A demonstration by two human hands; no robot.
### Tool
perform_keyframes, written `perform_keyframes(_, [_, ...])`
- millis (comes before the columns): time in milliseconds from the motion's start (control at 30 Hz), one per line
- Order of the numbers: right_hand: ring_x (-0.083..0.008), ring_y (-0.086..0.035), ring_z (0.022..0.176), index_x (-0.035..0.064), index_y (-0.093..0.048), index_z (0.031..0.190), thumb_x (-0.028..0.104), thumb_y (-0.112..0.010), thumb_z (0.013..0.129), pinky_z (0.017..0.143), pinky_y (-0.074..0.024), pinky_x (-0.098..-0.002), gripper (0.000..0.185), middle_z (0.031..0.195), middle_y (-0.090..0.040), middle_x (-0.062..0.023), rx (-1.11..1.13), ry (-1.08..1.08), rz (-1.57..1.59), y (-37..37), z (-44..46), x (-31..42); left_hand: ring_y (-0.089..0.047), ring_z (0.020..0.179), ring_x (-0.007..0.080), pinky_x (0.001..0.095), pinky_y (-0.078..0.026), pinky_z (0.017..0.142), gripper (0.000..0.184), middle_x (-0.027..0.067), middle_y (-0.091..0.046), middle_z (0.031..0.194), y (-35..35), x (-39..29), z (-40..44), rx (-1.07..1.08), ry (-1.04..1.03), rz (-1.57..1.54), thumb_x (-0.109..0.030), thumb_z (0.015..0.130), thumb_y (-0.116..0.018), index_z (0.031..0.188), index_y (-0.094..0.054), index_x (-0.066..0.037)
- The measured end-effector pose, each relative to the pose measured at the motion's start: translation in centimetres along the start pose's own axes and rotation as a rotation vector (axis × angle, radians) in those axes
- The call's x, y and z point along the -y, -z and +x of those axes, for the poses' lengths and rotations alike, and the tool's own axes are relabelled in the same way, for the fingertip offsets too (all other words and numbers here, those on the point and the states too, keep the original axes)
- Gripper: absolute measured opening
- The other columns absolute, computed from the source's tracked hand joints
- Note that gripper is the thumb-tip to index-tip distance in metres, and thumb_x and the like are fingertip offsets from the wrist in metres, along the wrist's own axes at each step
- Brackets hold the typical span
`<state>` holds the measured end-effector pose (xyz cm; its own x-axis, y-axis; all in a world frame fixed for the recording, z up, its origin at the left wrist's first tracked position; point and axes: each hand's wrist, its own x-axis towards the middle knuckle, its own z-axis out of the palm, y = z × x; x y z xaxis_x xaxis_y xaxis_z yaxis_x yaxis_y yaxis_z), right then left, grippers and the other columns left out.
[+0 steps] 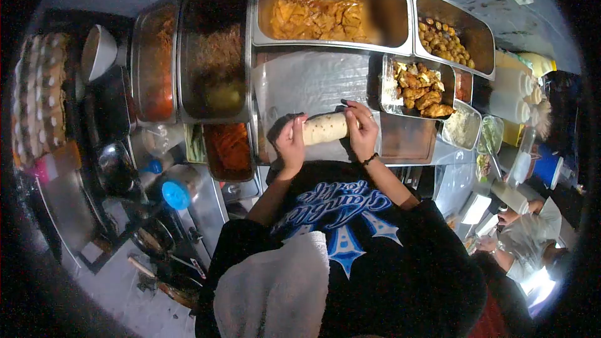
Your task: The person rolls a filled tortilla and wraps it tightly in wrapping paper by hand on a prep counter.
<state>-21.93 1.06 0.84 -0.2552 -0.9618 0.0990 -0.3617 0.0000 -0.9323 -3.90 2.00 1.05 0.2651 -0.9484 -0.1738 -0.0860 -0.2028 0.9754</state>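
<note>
A rolled flour tortilla wrap (pixel 326 129) with small brown toasted spots lies level between my two hands. My left hand (pixel 291 144) grips its left end, thumb along the side. Around the right end curl the fingers of my right hand (pixel 362 128), which has dark nails, a ring and a dark bracelet at the wrist. Beneath the wrap is a work surface covered in shiny wrapping (pixel 307 81). What fills the wrap is hidden inside it.
Steel pans hold sliced meat in sauce (pixel 316 19), small round potatoes (pixel 446 44) and shredded meat (pixel 216 50). A tray of browned chicken pieces (pixel 422 91) sits right of my hands. Left stand a blue-lidded container (pixel 176 194) and stacked egg trays (pixel 41 100). Another person (pixel 529 238) works at lower right.
</note>
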Motion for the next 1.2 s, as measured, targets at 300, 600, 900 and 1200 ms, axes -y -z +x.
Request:
perform_keyframes(300, [-0.0272, -0.067, 0.098, 0.0003, -0.071, 0.098, 0.011, -0.064, 0.091, 0.087, -0.051, -0.0346, 0.014, 0.1, -0.071, -0.0145, -0.01, -0.032, -0.084, -0.2, -0.2, 0.1, -0.068, 0.087, 0.018, 0.0311, -0.052, 0.082, 0.014, 0.0111, -0.073, 0.092, -0.2, 1.1, 0.1, -0.031, -0.184, 0.145, -0.005, 0.092, -0.062, 0.093, -0.073, 0.003])
perform_keyframes(600, [-0.0278, -0.067, 0.091, -0.0002, -0.072, 0.095, 0.011, -0.063, 0.092, 0.083, -0.0517, -0.0348, 0.014, 0.098, -0.071, -0.016, -0.005, -0.044, -0.032, -0.3, -0.4, -0.3, -0.068, 0.078, 0.0149, 0.0285, -0.053, 0.077, 0.016, 0.0099, -0.074, 0.084, -1.0, 1.5, -0.2, -0.101, -0.09, 0.047, -0.007, 0.092, -0.064, 0.091, -0.073, 0.006])
perform_keyframes(900, [-0.0321, -0.056, 0.121, 0.0056, -0.069, 0.112, 0.016, -0.067, 0.088, 0.101, -0.0445, -0.039, 0.026, 0.124, -0.063, -0.0148, 0.283, 0.182, -0.141, 2.6, 1.1, 0.6, -0.065, 0.106, 0.0273, 0.0365, -0.051, 0.092, 0.044, 0.0131, -0.067, 0.115, 1.7, -1.4, 1.1, 0.107, -0.578, 0.414, -0.026, 0.074, -0.08, 0.11, -0.07, -0.002])
perform_keyframes(1200, [-0.0306, -0.064, 0.104, 0.0066, -0.071, 0.109, 0.019, -0.071, 0.085, 0.091, -0.0501, -0.0385, 0.027, 0.112, -0.068, -0.013, 0.327, 0.237, -0.104, 2.0, 1.2, -0.5, -0.065, 0.102, 0.0256, 0.0369, -0.053, 0.088, 0.064, 0.0072, -0.066, 0.111, 1.7, 1.0, 1.8, 0.323, -0.775, 0.57, -0.035, 0.058, -0.088, 0.114, -0.068, -0.011])
